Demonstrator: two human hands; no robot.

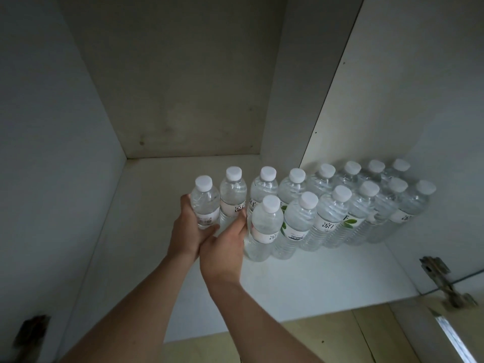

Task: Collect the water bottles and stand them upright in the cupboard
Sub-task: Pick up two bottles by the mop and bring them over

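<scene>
The left hand (187, 229) grips the end water bottle (205, 205) and should stand it straight in line, while the right hand (225, 247) rests its straight fingers on the next bottle (233, 193).

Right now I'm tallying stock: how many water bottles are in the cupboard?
14 bottles, all upright on the cupboard shelf. Back row of eight, from the leftmost bottle gripped by the left hand to the far-right one; front row of six. More may hide behind.
</scene>
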